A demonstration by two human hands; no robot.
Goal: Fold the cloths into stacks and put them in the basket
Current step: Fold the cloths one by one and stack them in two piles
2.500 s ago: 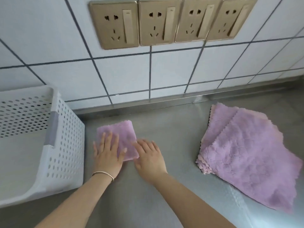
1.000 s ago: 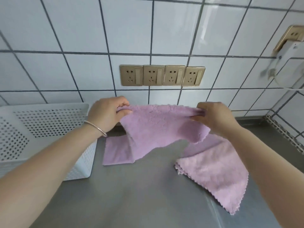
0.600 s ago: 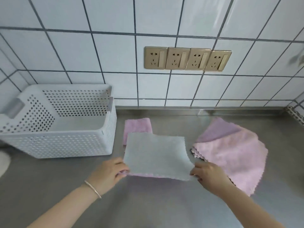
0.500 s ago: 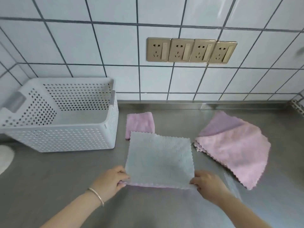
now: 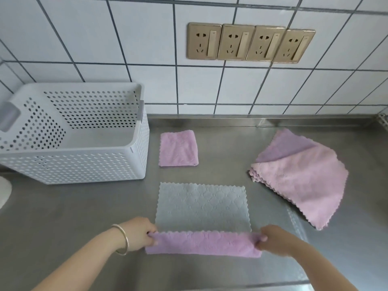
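Grey-faced cloth (image 5: 201,204) lies flat on the worktop (image 5: 84,206); left hand (image 5: 139,233) and right hand (image 5: 273,239) each pinch a near corner, its lilac edge turned up between them.

Both forearms reach in from the lower edge, angled toward each other. The left hand (image 5: 139,233) is curled knuckles-up, fingers and thumb pinching the left near corner of the cloth (image 5: 201,206) — a thin bangle (image 5: 123,241) circles its wrist. The right hand (image 5: 275,240) mirrors it, pinching the right near corner.
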